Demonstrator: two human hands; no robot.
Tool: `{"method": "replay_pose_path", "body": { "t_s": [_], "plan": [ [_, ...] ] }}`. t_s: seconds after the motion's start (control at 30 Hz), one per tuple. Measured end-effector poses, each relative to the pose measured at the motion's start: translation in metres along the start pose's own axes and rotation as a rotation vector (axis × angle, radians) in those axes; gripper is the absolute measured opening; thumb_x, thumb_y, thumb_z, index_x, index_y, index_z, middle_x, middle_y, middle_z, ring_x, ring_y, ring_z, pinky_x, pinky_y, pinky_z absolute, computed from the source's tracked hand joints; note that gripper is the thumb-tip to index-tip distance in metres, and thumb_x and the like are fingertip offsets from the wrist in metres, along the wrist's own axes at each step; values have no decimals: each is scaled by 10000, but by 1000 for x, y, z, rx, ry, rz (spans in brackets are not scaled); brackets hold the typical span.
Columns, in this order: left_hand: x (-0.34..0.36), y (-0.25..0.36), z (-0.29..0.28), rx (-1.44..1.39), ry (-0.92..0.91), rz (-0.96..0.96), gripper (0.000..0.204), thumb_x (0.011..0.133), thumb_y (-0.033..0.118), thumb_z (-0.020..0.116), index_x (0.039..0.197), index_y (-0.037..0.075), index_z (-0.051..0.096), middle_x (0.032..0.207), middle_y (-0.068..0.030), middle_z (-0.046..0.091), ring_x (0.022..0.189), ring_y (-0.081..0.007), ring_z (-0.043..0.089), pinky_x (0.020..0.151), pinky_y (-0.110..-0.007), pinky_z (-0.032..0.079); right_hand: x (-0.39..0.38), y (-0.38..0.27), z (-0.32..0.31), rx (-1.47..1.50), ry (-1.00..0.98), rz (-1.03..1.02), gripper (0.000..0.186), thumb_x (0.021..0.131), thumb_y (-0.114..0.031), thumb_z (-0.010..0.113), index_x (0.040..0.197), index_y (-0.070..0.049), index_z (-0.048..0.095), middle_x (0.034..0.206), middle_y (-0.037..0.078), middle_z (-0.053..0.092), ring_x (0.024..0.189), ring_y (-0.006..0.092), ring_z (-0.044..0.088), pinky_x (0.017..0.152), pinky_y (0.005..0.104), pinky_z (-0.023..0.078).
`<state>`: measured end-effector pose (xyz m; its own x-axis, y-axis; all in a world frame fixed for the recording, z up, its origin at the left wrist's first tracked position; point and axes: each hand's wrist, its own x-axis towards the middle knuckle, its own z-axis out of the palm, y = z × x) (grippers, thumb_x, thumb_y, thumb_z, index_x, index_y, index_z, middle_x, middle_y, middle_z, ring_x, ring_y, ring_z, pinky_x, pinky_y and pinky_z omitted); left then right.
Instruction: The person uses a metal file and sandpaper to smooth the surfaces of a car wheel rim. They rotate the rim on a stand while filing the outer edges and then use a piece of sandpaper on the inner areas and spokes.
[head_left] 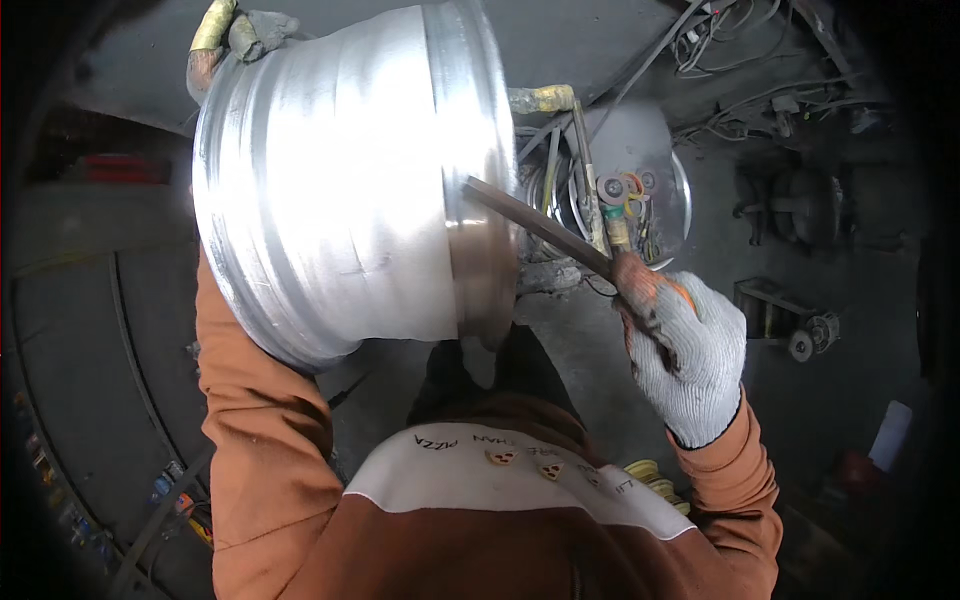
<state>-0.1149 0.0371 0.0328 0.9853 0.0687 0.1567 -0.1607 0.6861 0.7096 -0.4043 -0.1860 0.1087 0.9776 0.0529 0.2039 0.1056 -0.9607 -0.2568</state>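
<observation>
A large silver wheel rim [350,190] lies on its side in front of me, its barrel running left to right. My right hand [692,345], in a white knit glove with orange patches and dark stains, is closed round a long flat metal bar [540,226]. The bar slants up to the left, and its far tip meets the barrel near the right-hand lip. A browner, duller band shows on the metal below that tip. My left forearm [265,430], in an orange-brown sleeve, passes behind the rim's left lip, which hides my left hand.
Yellow-wrapped supports [545,98] stand beside the rim. To its right, a round metal tray [682,190] holds abrasive discs and small parts. Cables [715,40] hang at the upper right. A small grinder-like machine [790,320] stands on the floor at right.
</observation>
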Motion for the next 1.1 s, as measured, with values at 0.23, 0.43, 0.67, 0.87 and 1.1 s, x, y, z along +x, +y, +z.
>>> {"method": "replay_pose_path", "body": {
  "t_s": [0.23,0.43,0.67,0.87,1.1],
  "plan": [
    [37,-14,-30,-23,-23,-86,375,1017,253,548,683,83,539,663,-86,580,631,-240,573,697,-435,542,38,-13,4,5,40,7,420,701,-122,790,1118,-84,752,645,74,514,515,271,578,528,382,502],
    [51,-13,-39,-12,-27,-112,388,1017,252,545,667,86,526,654,-91,575,620,-240,565,689,-440,541,18,-8,-12,-51,-15,-21,490,737,-107,777,1223,-152,735,673,68,518,536,257,564,495,375,474],
    [63,-16,-55,-13,-46,-148,405,1016,252,540,647,89,510,643,-98,568,608,-240,556,680,-446,539,15,-18,-10,-43,-33,8,571,739,-101,767,1301,-176,702,729,81,566,565,297,588,522,400,496],
    [71,-21,-49,-31,-68,-176,419,1016,252,537,630,92,496,633,-104,563,598,-240,549,672,-451,538,48,-20,7,3,116,-18,516,788,-96,760,1290,-193,695,733,88,567,601,304,604,552,388,495],
    [72,-17,-51,-21,-54,-209,446,1014,257,535,601,99,475,624,-111,558,583,-240,537,659,-458,534,4,-7,9,62,101,56,490,808,-88,760,1282,-195,701,714,87,584,592,299,615,534,387,496]
  ]
}}
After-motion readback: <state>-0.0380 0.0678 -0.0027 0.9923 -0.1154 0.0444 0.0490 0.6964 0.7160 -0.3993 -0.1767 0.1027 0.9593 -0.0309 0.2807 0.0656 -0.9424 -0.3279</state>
